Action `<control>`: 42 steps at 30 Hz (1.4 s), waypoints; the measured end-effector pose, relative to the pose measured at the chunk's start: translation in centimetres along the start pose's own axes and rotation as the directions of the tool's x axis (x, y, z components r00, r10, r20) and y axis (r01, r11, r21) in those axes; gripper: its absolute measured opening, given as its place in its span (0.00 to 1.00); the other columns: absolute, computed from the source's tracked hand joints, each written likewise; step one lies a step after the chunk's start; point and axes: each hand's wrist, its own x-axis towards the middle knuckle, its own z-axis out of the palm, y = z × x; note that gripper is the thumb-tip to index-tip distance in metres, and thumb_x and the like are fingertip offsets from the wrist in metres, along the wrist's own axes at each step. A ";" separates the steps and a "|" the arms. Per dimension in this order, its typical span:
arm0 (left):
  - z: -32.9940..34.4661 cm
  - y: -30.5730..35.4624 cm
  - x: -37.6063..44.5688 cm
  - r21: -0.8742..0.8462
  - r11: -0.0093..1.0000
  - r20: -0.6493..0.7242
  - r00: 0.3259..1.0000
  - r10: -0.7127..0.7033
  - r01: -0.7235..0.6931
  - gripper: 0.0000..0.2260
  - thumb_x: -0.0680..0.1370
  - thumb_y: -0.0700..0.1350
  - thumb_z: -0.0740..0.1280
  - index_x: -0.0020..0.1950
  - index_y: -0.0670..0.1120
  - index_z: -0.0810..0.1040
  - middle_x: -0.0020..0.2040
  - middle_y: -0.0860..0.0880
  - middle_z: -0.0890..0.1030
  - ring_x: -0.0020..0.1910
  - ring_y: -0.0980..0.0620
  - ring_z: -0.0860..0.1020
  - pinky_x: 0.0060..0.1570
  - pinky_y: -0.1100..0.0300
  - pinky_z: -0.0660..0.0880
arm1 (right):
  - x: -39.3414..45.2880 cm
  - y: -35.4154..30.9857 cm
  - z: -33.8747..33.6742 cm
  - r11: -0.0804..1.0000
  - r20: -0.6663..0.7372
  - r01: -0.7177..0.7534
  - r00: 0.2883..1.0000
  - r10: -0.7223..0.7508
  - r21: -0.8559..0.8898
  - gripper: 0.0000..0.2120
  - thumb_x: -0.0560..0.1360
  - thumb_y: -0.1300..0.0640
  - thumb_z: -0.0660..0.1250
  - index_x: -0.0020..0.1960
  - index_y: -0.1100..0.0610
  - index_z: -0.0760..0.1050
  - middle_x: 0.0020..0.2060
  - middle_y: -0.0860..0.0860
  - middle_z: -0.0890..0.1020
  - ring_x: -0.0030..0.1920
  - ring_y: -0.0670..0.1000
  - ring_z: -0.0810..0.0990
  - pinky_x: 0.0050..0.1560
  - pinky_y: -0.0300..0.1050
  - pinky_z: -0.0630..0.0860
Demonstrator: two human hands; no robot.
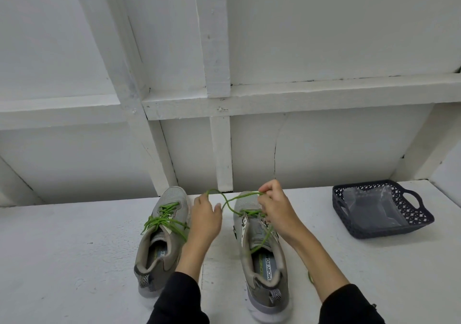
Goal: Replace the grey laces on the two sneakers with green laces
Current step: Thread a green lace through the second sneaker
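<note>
Two black sleeves [349, 303] enter at the bottom edge of the frame, bare forearms reaching up from them to the pair of grey mesh sneakers on the white painted tabletop [62, 261]. The right sneaker [264, 261], just right of centre, carries a bright green round lace [225, 200] threaded only through its front eyelets — the two ends rise and cross above the toe. The right hand [274, 210] pinches one end between thumb and curled fingers over the toe; the left hand [205, 217] holds the other end up at its fingertips, between the two shoes. The left sneaker [159, 243], left of centre, has green lacing [163, 217] across its tongue. At the right of the frame sits a dark perforated plastic basket [421, 220] with a clear plastic bag [374, 207] inside it. White panelled boards [219, 74] fill the upper frame.
</note>
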 end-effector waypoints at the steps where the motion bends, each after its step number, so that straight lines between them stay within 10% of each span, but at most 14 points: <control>1: 0.4 0.3 -0.7 0.019 0.998 -0.023 0.998 0.052 -0.052 0.21 0.81 0.42 0.61 0.72 0.36 0.63 0.70 0.39 0.66 0.71 0.42 0.64 0.69 0.54 0.61 | -0.1 0.1 -0.1 1.000 -0.004 0.008 1.000 -0.008 0.015 0.04 0.79 0.59 0.57 0.47 0.52 0.67 0.36 0.51 0.71 0.34 0.48 0.66 0.36 0.43 0.64; 7: 0.9 2.8 -3.5 -0.073 0.913 -0.135 0.911 0.390 -0.402 0.28 0.79 0.40 0.56 0.78 0.50 0.56 0.77 0.56 0.56 0.78 0.58 0.46 0.76 0.57 0.42 | -1.2 0.5 -0.8 0.992 -0.052 0.126 0.991 -0.127 -0.013 0.03 0.80 0.58 0.61 0.48 0.51 0.71 0.39 0.49 0.79 0.40 0.46 0.77 0.44 0.42 0.73; 10: 0.9 3.3 -4.2 -0.117 0.868 -0.039 0.876 0.481 -0.482 0.21 0.80 0.46 0.53 0.73 0.56 0.66 0.71 0.60 0.69 0.75 0.62 0.57 0.76 0.58 0.47 | -1.5 0.4 -0.9 0.987 -0.046 0.158 0.987 -0.157 0.025 0.03 0.80 0.58 0.62 0.48 0.54 0.69 0.34 0.48 0.80 0.33 0.42 0.73 0.37 0.39 0.70; 13: 0.7 3.7 -4.4 -0.277 0.871 0.104 0.889 0.447 -0.405 0.11 0.84 0.53 0.55 0.59 0.59 0.75 0.44 0.62 0.80 0.50 0.64 0.76 0.57 0.60 0.70 | -1.5 0.3 -1.0 0.985 -0.047 0.160 0.987 -0.157 0.065 0.04 0.80 0.58 0.63 0.49 0.55 0.68 0.32 0.49 0.79 0.30 0.41 0.72 0.34 0.36 0.68; 17: 0.2 3.7 -4.1 -0.335 0.865 0.000 0.918 0.397 -0.374 0.12 0.83 0.49 0.57 0.43 0.51 0.76 0.29 0.56 0.69 0.30 0.59 0.66 0.34 0.60 0.67 | -1.5 0.4 -1.3 0.988 -0.077 0.133 0.989 -0.127 0.079 0.05 0.78 0.55 0.66 0.47 0.55 0.71 0.30 0.47 0.77 0.31 0.41 0.74 0.33 0.31 0.69; 35: -4.2 1.6 -1.6 -0.330 0.904 -0.329 0.930 0.161 -0.273 0.12 0.84 0.49 0.54 0.45 0.50 0.74 0.42 0.51 0.78 0.40 0.54 0.72 0.41 0.63 0.68 | -2.0 2.9 -4.2 0.955 -0.212 0.074 0.977 -0.012 0.288 0.07 0.75 0.67 0.67 0.45 0.58 0.81 0.37 0.54 0.83 0.36 0.47 0.80 0.41 0.37 0.78; 39: -3.9 1.1 -1.4 0.104 0.971 -0.367 0.899 0.238 -0.214 0.10 0.83 0.46 0.57 0.51 0.48 0.77 0.49 0.48 0.79 0.49 0.47 0.72 0.44 0.55 0.66 | -1.9 2.7 -4.2 0.954 -0.215 0.080 0.977 -0.017 0.288 0.06 0.76 0.69 0.65 0.47 0.61 0.79 0.38 0.57 0.84 0.36 0.48 0.82 0.41 0.38 0.80; 42: -2.9 1.9 -1.9 0.442 0.825 -0.278 0.820 0.500 -0.354 0.09 0.81 0.45 0.62 0.59 0.51 0.79 0.60 0.51 0.77 0.62 0.44 0.70 0.60 0.46 0.62 | -1.8 2.2 -3.5 0.970 -0.194 0.100 0.979 -0.056 0.222 0.05 0.74 0.70 0.68 0.41 0.62 0.78 0.33 0.55 0.82 0.32 0.46 0.80 0.37 0.37 0.78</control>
